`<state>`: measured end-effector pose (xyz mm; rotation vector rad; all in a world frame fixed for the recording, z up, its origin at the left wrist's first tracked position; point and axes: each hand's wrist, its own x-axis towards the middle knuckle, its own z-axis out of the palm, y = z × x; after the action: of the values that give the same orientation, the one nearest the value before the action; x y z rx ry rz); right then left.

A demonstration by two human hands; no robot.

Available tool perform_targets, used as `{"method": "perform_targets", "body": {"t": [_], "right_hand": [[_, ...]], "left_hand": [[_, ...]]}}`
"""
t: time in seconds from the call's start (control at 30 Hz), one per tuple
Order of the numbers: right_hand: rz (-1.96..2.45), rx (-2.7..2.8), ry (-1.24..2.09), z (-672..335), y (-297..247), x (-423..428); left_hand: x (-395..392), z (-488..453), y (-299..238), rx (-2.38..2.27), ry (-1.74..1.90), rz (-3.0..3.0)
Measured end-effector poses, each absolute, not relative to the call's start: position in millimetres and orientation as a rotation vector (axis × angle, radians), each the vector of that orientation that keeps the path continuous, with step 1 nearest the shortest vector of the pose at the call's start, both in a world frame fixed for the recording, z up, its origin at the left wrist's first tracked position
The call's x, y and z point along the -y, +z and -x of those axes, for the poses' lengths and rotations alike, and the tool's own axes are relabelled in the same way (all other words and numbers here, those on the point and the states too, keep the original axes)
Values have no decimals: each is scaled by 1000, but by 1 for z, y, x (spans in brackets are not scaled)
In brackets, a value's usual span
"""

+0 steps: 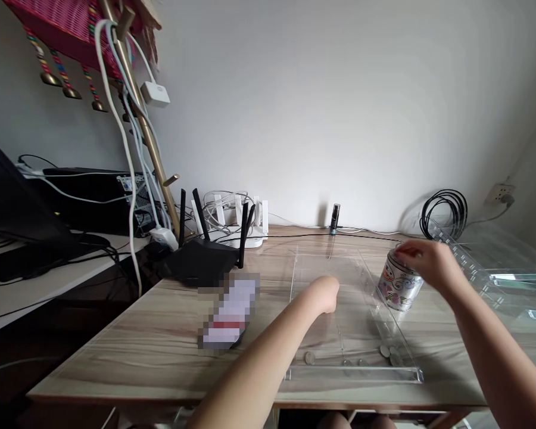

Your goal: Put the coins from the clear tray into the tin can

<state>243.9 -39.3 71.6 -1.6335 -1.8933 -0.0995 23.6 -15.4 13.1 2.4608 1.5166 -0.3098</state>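
Observation:
My left hand (325, 294) is curled over a clear plastic tray (352, 374), its fingertips hidden; whatever it may hold does not show. My right hand (424, 262) is at the top of a patterned metal tin (399, 286), fingers pinched together by its upper rim. I cannot make out anything between them. The tin stands upright just right of the tray. Several coins lie near the tray's front edge, one coin (309, 358) at the left and another coin (385, 351) at the right.
Left of the tray lies a phone (230, 313) with a blurred screen. Behind it stand a black router (203, 262) and a white router (250, 238). A small dark bottle (335, 219) is by the wall. Clear plastic panels (509, 286) and coiled black cable (444, 214) occupy the right.

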Motion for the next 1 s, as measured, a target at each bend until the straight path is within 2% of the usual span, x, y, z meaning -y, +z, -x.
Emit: {"method": "perform_targets", "body": {"t": [0.1, 0.23, 0.4, 0.47, 0.57, 0.7, 0.77, 0.87, 1.0], "right_hand": [[1871, 1838, -284, -280, 82, 13], [1972, 1885, -327, -290, 81, 4], [1699, 1729, -533, -245, 76, 33], [1539, 1878, -399, -216, 64, 43], [1424, 2180, -17, -178, 36, 42], [1329, 2098, 205, -153, 10, 29], [1248, 2035, 152, -152, 8, 28], [1186, 2043, -23, -163, 16, 34], [1389, 1870, -408, -207, 43, 33]], "left_hand": [[16, -24, 13, -1512, -268, -2496], [12, -25, 7, -1519, -202, -2538], [7, -21, 4, -1583, -170, -2465], [3, -17, 5, -1570, -28, -2416], [-5, -13, 4, -1421, 372, -2232], [-15, -12, 3, -1090, 854, -1647], [-15, -13, 4, -916, 959, -1387], [-12, -15, 7, -726, 932, -1221], [-13, -16, 5, -749, 917, -1236]]}}
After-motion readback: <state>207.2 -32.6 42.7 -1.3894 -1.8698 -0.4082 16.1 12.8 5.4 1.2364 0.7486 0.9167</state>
